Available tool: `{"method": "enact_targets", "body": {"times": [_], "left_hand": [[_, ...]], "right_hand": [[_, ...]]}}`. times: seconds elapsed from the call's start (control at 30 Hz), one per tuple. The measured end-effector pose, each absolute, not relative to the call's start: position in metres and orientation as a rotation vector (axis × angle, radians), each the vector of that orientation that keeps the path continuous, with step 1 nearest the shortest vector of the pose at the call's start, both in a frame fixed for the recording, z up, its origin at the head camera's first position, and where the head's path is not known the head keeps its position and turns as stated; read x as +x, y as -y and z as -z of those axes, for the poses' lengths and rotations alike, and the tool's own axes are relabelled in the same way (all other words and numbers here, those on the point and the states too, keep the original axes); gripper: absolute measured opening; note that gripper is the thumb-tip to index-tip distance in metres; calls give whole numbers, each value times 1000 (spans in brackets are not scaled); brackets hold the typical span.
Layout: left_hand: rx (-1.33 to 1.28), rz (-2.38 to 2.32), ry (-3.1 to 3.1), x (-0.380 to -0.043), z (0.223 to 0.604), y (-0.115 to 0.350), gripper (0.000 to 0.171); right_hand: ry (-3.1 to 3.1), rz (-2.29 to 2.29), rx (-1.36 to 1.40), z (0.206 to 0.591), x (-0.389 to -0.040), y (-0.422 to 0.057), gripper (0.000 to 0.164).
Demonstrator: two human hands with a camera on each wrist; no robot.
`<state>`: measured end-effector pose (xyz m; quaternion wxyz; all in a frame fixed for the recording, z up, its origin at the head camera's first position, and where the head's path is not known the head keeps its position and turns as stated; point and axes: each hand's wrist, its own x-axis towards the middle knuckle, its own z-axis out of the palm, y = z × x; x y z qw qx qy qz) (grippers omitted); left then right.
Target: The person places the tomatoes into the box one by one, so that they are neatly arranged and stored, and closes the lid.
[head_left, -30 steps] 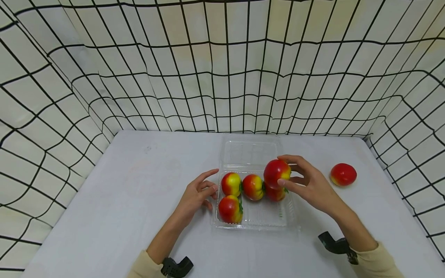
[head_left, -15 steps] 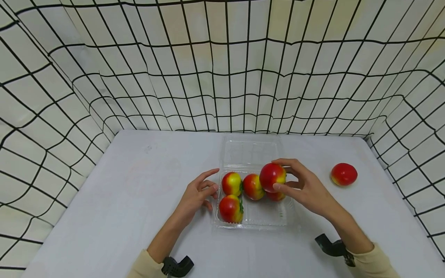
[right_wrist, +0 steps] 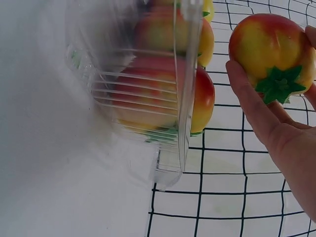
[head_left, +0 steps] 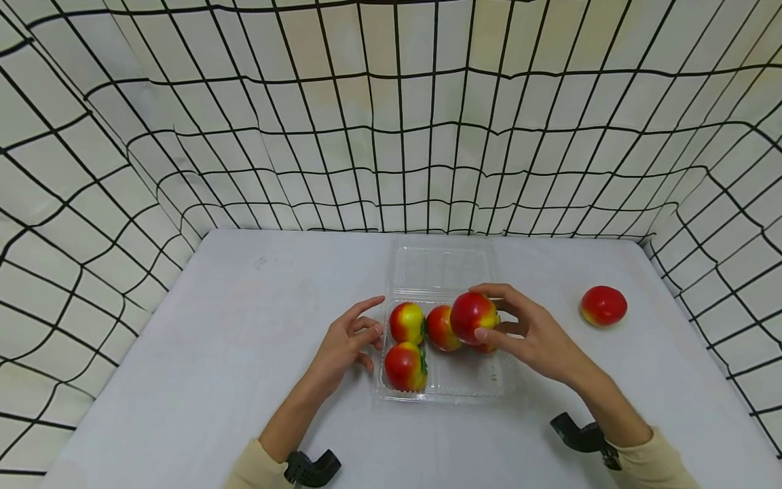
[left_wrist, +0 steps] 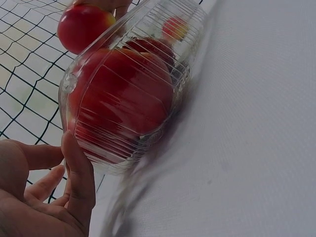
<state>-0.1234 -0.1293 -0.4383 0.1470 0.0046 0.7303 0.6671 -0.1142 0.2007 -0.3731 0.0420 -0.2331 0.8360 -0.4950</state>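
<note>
In the head view my right hand [head_left: 534, 336] grips a red and yellow tomato [head_left: 469, 316] between thumb and fingers, raised over the clear plastic clamshell box [head_left: 442, 398]. The right wrist view shows the held tomato's [right_wrist: 266, 47] green star-shaped leaves, above the box's rim. Several tomatoes stand inside: a back-left one [head_left: 403, 322], a front-left one [head_left: 403, 368], a back-middle one [head_left: 441, 330], and one mostly hidden beneath the held tomato. My left hand [head_left: 347, 341] is at the box's left side, its loosely bent fingers right against the wall [left_wrist: 74, 111] in the left wrist view.
One more tomato [head_left: 603, 305] lies on the white table [head_left: 256, 312] at the right. The box's lid [head_left: 442, 266] is folded back behind it. Black netting [head_left: 400, 129] encloses the table at the back and both sides. Dark wrist cameras [head_left: 314, 468] sit at both cuffs.
My right hand has moved left and slightly toward me with the tomato, from over the back-right tomato to partly over the back-middle one. The left hand has stayed in place.
</note>
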Motion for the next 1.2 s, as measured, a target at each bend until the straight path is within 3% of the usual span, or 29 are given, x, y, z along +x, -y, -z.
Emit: {"method": "enact_targets", "body": {"times": [1.2], "left_hand": [[9, -1908, -2100, -124, 439, 130, 56]], "right_hand": [[-2482, 1426, -756, 385, -99, -179, 56]]}}
